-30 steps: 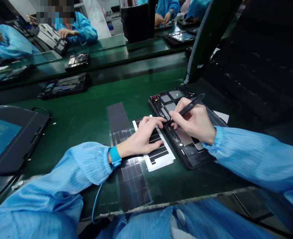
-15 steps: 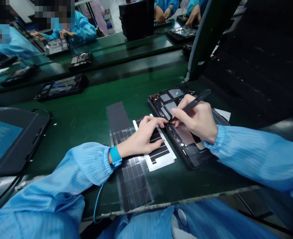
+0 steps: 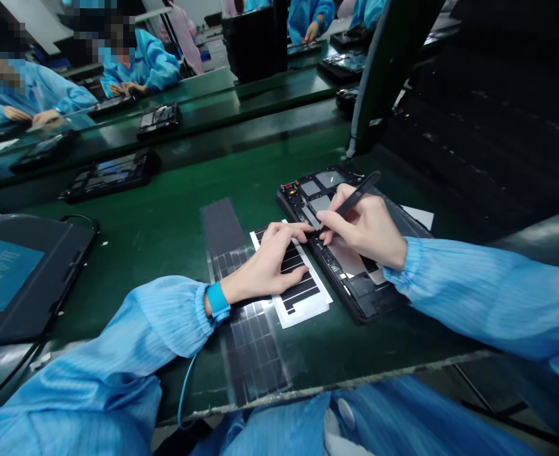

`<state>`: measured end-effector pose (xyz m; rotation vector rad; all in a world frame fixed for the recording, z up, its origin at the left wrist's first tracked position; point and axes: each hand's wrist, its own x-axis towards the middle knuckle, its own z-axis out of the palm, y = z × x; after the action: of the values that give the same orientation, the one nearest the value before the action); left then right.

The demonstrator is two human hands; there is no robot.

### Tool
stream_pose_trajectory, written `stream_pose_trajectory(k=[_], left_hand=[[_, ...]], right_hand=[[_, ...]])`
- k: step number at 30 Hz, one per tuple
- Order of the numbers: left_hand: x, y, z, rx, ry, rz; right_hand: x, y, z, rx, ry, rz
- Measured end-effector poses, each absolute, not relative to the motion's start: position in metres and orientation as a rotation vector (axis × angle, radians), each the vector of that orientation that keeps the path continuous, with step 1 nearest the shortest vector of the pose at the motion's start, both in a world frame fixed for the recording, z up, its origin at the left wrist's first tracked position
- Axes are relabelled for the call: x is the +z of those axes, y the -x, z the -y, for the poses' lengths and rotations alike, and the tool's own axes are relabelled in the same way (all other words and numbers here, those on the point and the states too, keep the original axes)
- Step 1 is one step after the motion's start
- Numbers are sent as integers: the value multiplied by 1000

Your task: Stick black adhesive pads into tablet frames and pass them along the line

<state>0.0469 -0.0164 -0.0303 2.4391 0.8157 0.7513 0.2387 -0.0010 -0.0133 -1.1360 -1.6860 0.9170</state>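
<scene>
My right hand (image 3: 367, 228) grips slim black tweezers (image 3: 366, 189), whose tip points down at the left edge of an opened tablet-like device (image 3: 372, 304). Grey panels and small circuit parts show inside its black frame. My left hand (image 3: 274, 263) lies on a white sheet with black adhesive strips (image 3: 326, 299), thumb and fingers apart. Its forefinger reaches the device's edge, right by the tweezer tip. Whatever may be at the tip is too small to make out. Under my left wrist runs a long clear sheet of dark grey rectangles (image 3: 255, 354).
A dark case with a blue label (image 3: 8, 272) stands at left. Beyond, more opened devices (image 3: 111, 174) lie along the green bench (image 3: 179, 171). Co-workers' hands (image 3: 46, 118) are across the way. A dark post (image 3: 379, 76) rises behind my device; a white paper (image 3: 419, 217) lies beside it.
The view has shifted slightly; both my hands keep their places at the device's edge. Across the bench, a device that a co-worker held tilted up now lies flatter.
</scene>
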Motion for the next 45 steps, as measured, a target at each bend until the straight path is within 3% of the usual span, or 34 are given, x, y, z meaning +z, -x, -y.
stream_pose_trajectory(k=[8,15,23,27,39,42,45], left_hand=[[-28,-47,18,717,-2562,-795],[-16,-60,24,446,-3015,-712],[-29,-49,11,941,-2546,-885],[-33,-46,9,961,-2527,-842],[6,-38,-1,514,-2629,-792],[23,2,-22,441,-2459,-1116],[26,40,-39,24,-2221,-1266]], right_hand=[[-17,-239,0,948,1132,1557],[-11,-239,2,946,1137,1466],[-15,-240,3,914,1096,1641],[-13,-238,3,865,1133,1692],[5,-238,-1,742,1104,1624],[15,-218,-10,881,1017,1899],[12,-183,-16,1092,881,2112]])
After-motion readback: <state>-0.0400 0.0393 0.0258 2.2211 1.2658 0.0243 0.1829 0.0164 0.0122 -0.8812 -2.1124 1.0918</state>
